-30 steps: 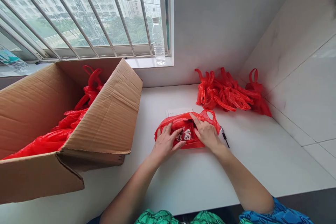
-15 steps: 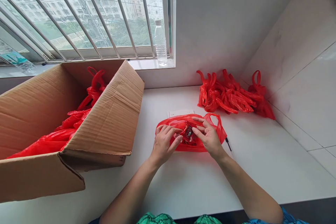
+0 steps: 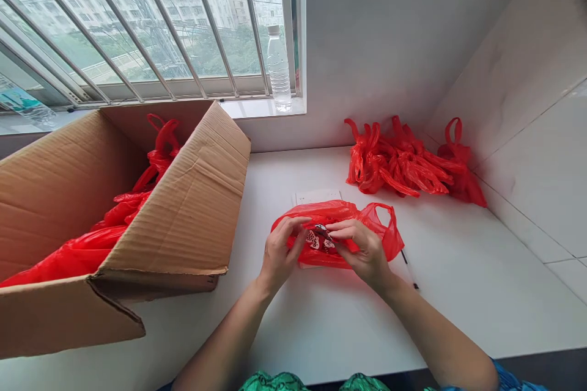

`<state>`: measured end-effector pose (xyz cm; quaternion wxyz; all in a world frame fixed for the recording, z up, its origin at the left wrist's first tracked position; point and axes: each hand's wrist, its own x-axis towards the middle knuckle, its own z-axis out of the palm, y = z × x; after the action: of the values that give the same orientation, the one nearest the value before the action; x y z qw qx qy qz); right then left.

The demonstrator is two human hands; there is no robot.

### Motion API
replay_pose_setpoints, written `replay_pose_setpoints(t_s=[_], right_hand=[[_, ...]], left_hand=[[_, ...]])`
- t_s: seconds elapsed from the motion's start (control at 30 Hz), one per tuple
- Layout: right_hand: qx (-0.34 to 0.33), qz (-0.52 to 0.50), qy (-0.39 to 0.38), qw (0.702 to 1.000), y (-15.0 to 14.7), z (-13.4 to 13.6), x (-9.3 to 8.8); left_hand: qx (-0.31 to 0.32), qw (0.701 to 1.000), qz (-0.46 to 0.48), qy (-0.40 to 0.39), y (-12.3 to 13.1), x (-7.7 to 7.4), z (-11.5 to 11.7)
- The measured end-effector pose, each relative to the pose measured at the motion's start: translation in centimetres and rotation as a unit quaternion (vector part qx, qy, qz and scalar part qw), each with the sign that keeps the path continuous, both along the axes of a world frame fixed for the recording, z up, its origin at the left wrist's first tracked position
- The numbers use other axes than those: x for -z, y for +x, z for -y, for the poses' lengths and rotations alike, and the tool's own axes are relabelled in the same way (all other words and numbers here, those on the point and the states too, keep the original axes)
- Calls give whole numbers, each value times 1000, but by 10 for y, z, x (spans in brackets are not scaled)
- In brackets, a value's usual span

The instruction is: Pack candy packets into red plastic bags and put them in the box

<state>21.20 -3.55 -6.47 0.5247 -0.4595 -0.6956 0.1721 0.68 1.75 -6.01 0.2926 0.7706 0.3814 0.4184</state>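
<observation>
Two hands, left (image 3: 279, 255) and right (image 3: 364, 250), pinch one dark packet (image 3: 322, 231) over one red bag (image 3: 332, 212).

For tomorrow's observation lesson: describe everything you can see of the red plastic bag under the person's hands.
The red plastic bag is thin and glossy, with a looped handle at its right end. It lies crumpled on the white counter, overlapping a white card. Patterned packets show at its opening, between the left hand and right hand, both touching it.
</observation>
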Motion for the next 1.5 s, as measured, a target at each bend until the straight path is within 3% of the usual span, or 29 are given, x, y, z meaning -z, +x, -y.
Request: replay_pose_setpoints(t_s=[0.07, 0.2, 0.4, 0.5, 0.73, 0.9, 1.03, 1.1, 1.17, 1.27, 1.37, 1.5], right_hand=[[33, 75, 58, 995, -1, 1, 4], [51, 155, 122, 979, -4, 3, 7], [9, 141, 155, 978, -10, 1, 4], [-27, 129, 126, 983, -9, -1, 4], [-58, 153, 18, 986, -2, -1, 1], [-153, 334, -102, 925, -19, 14, 5], [-158, 398, -163, 889, -34, 22, 12], [-180, 355, -182, 899, -35, 21, 11], [-210, 245, -216, 922, -31, 18, 6], [-186, 73, -273, 941, -21, 12, -5], [-122, 6, -311, 943, -13, 7, -9], [-105, -57, -353, 928, -12, 2, -1]], left_hand=[[-10, 998, 27, -51, 1, 0, 2], [50, 989, 65, -121, 3, 0, 4], [38, 988, 88, -121, 5, 1, 3], [46, 991, 52, -111, 4, 0, 1], [-9, 989, -141, -47, -2, 1, -3], [-24, 983, -181, -26, -4, 3, -3], [-28, 983, -179, -22, -4, 4, -4], [-31, 984, -176, -23, -5, 4, -4], [-25, 985, -166, -28, -5, 2, -4], [37, 988, -144, -38, -5, -2, -3], [105, 984, -139, -35, -3, -3, 0], [86, 986, -140, -26, 0, 0, 0]])
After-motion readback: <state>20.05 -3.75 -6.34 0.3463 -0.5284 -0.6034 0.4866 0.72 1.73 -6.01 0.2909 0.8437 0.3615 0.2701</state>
